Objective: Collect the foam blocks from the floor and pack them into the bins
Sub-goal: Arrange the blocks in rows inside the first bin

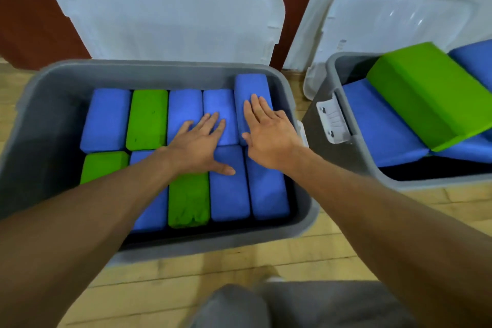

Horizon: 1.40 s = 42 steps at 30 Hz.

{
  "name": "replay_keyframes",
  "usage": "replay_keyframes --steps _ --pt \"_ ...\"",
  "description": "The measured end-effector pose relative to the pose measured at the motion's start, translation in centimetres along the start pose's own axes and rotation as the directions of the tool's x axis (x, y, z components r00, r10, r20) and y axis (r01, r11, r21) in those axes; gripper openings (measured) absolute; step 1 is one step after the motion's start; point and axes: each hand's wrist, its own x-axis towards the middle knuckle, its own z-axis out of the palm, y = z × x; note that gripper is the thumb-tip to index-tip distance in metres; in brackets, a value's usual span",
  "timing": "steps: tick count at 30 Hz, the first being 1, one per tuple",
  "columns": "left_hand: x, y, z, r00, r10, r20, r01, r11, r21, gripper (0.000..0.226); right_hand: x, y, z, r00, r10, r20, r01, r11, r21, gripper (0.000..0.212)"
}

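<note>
Now, in the head view, both hands are flat on the soft foam blocks inside the big grey plastic bin (40,104). The left hand (198,145) lies flat with its fingers spread apart, and it rests on the blue foam blocks in the middle. The right hand (266,130) is also flat and open, holding nothing, and it presses on the tall blue foam block (251,85) at the far right of the back row. That block sticks up higher than the others beside it.

I think the step now is to push this block down so it sits level. To do it well, the right hand should press straight down, slowly, with the whole palm. The left hand can keep the blocks next to it steady so they do not pop up.

The bin looks almost full, with two neat rows of blue and green blocks. Its clear plastic lid (165,10) stands open behind it.

To the right is a second grey plastic bin (346,157). A big green foam block (431,93) lies tilted on top of blue blocks there, so that bin needs tidying too. I see no blocks on the wooden floor (239,261) in this view.
</note>
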Motion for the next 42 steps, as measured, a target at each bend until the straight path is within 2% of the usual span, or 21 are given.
replay_keyframes --steps 5,10,15,19,22,27,29,32,37,42 --pt "-1.0 0.5 0.1 0.999 -0.02 -0.045 0.02 1.0 0.005 0.116 -1.5 -1.5 0.8 0.998 0.042 -0.038 -0.038 0.993 0.113 0.065" --pt "-0.8 0.8 0.4 0.997 -0.047 -0.065 0.042 0.996 -0.076 0.115 -1.4 -0.3 2.4 0.998 0.007 -0.059 -0.001 0.995 0.104 0.066" --pt "0.0 1.4 0.0 0.996 -0.086 -0.038 0.081 0.988 -0.131 0.117 -0.2 1.3 1.7 1.0 -0.022 0.009 0.021 0.996 0.09 0.07" --pt "0.1 1.8 0.0 0.991 -0.127 -0.037 0.12 0.979 -0.164 0.115 0.5 0.9 2.0 0.998 -0.046 -0.05 0.052 0.99 0.132 0.069" --pt "-0.8 2.1 0.1 0.984 -0.161 -0.075 0.144 0.969 -0.201 0.107 -0.7 0.6 3.0 0.995 -0.073 -0.071 0.084 0.98 0.18 0.074" --pt "-1.8 3.2 0.6 0.965 -0.201 -0.166 0.163 0.962 -0.22 0.093 -2.4 1.3 2.5 0.993 -0.102 -0.059 0.112 0.975 0.193 0.096" --pt "-1.7 3.2 0.8 0.96 -0.219 -0.175 0.171 0.952 -0.253 0.092 -4.0 1.6 3.0 0.991 -0.109 -0.073 0.122 0.969 0.214 0.096" --pt "-1.5 2.9 1.1 0.96 -0.227 -0.166 0.173 0.941 -0.292 0.091 -4.2 1.8 3.4 0.99 -0.123 -0.071 0.132 0.98 0.15 0.1" --pt "-1.3 2.7 1.1 0.969 -0.211 -0.128 0.168 0.944 -0.284 0.093 -1.8 2.6 1.7 0.991 -0.128 0.027 0.12 0.974 0.194 0.119" --pt "-1.5 3.0 0.6 0.974 -0.21 -0.089 0.179 0.944 -0.276 0.095 -2.2 2.5 1.8 0.995 -0.101 0.018 0.095 0.973 0.211 0.114"
